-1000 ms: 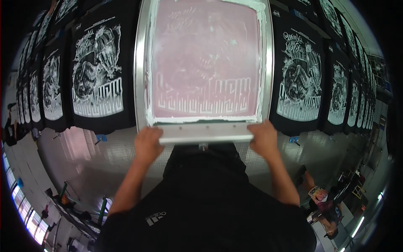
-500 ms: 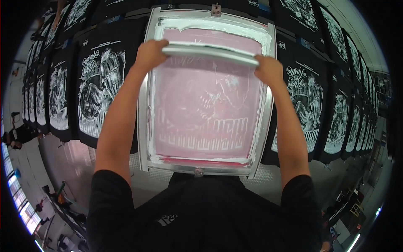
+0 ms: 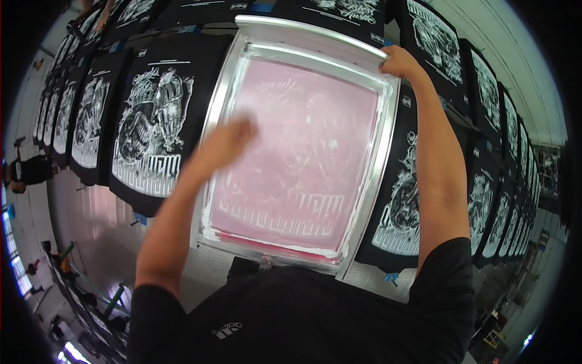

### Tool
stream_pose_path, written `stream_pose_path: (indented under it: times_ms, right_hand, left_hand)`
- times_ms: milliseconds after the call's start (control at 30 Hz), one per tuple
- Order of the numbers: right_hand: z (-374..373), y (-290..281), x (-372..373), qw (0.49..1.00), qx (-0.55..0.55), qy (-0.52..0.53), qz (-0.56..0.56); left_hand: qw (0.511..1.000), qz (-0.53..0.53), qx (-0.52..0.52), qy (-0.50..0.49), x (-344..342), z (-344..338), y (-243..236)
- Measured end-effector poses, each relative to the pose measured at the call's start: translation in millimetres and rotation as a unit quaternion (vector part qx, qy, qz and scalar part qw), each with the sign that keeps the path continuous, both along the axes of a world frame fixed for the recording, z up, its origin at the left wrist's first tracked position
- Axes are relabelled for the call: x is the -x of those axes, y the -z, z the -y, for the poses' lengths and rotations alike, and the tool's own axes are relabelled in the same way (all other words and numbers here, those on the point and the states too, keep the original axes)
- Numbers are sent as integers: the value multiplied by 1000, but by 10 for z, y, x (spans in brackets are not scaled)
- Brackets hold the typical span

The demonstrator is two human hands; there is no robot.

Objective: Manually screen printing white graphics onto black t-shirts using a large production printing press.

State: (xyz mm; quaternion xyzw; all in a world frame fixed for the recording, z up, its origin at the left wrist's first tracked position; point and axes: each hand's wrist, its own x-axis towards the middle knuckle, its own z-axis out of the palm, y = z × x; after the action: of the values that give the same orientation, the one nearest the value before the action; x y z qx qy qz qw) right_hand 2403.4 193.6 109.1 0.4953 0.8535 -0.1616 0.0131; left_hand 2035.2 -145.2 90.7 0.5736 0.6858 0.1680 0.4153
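A screen-printing frame (image 3: pixel 366 200) with metal sides and pink mesh (image 3: pixel 291 151) lies in front of me; pale lettering and a faint picture show in the mesh. White ink edges the mesh, thickest near the rim. Across the frame's far end rests a long metal squeegee (image 3: pixel 309 37), slightly slanted. My right hand (image 3: pixel 399 62) is closed round its right end. My left hand (image 3: pixel 235 141), smeared by motion, is off the squeegee and above the left part of the mesh; its fingers cannot be made out.
Black T-shirts with white prints lie in rows to the left (image 3: pixel 154 121) and right (image 3: pixel 397 206), close beside the frame, with more beyond it. Another person (image 3: pixel 27 170) stands at the far left. A metal rack (image 3: pixel 91 303) is at the lower left.
The squeegee has moved from over the upper mesh to the frame's far end. My left hand has let go of it and come nearer; my right hand still holds it. The view has tilted.
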Motion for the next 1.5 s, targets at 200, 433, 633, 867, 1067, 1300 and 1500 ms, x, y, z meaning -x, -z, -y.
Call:
stream_pose_path:
  times_ms: [200, 433, 633, 867, 1067, 1300, 1500]
  right_hand:
    - [-147, 294, 106, 995, 45, 38, 83]
    - [97, 402, 844, 999, 24, -28, 4]
    - [1095, 300, 848, 999, -9, -43, 13]
    - [3908, 255, 550, 998, 36, -47, 16]
    - [5892, 138, 523, 996, -28, -23, -81]
    - [6136, 58, 469, 997, -13, -14, -77]
    - [5703, -128, -223, 999, -38, 26, 2]
  left_hand:
    - [894, 177, 383, 151, -565, 2831, 673]
    - [893, 322, 311, -41, -976, 3521, 1215]
    - [935, 243, 257, 15, -971, 3444, 1156]
    - [945, 213, 246, 31, -1002, 3366, 1180]
    - [969, 99, 221, 47, -1067, 3323, 979]
    - [979, -60, 170, 95, -1182, 3353, 865]
    - [970, -25, 199, 137, -965, 3374, 571]
